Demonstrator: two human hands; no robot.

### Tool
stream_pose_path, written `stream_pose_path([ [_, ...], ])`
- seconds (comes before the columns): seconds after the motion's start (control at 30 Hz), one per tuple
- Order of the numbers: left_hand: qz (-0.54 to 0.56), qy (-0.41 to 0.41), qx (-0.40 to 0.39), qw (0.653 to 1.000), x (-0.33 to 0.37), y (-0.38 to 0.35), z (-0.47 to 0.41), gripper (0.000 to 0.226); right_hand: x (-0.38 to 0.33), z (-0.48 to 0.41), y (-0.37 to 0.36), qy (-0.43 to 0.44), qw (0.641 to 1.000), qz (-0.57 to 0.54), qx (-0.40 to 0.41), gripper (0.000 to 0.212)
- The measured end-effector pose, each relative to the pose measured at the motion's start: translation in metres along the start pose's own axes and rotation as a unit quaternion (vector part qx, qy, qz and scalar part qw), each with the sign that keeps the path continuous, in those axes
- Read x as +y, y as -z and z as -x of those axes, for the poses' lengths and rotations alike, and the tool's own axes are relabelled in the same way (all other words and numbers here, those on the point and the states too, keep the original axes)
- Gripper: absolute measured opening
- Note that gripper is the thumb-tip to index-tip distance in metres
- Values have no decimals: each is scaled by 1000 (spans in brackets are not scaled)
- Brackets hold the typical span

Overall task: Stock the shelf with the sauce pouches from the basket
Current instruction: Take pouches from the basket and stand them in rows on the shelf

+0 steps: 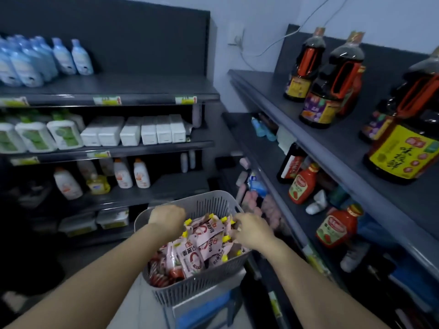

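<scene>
Grey plastic, slotted at the sides, the basket (210, 202) sits on a low grey and blue surface (209, 302) in the corner between two dark shelving units, heaped with pink sauce pouches (204, 236) with yellow caps. The left hand (167, 218) is curled over the basket's left rim and grips it. The right hand (251, 230) is down in the heap at the right side, fingers bent and closing round the tops of one or more pouches. How many it has, I cannot tell. The pouches lie tangled and look slippery, so a lift from here could drag loose ones over the right rim to the floor. A pull without the left hand's hold might tip the basket off its narrow perch. The shelf (301, 217) just to the right carries red ketchup bottles (303, 185), and a careless reach could knock one over. Above them stand big dark soy sauce bottles (331, 91). The left unit (142, 91) holds pale blue bottles, white packs and lotion bottles. A white cable (280, 41) hangs on the pale wall behind.
</scene>
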State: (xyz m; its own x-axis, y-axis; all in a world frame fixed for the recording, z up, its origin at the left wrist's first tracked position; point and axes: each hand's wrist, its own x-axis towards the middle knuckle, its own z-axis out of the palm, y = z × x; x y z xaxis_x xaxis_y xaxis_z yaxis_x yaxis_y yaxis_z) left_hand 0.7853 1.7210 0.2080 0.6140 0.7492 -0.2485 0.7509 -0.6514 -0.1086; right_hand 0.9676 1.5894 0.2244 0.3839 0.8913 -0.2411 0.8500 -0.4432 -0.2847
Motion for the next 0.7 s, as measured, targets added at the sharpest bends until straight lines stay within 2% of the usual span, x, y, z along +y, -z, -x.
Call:
stream_pose_path([
  [0.13,32,30,-41,998,-3,-38,-20,23,9,-33,-27,13,998,11,-54,34],
  [0.4,78,81,-128,985,13,-100,-53,38,31,-87,-71,8,990,57,-125,38],
  [0.6,152,133,-152,968,24,-129,-63,44,41,-109,-94,-39,980,38,-190,40],
  [0.7,197,150,-140,959,27,-141,-70,46,41,-118,-103,-67,976,17,-204,43],
])
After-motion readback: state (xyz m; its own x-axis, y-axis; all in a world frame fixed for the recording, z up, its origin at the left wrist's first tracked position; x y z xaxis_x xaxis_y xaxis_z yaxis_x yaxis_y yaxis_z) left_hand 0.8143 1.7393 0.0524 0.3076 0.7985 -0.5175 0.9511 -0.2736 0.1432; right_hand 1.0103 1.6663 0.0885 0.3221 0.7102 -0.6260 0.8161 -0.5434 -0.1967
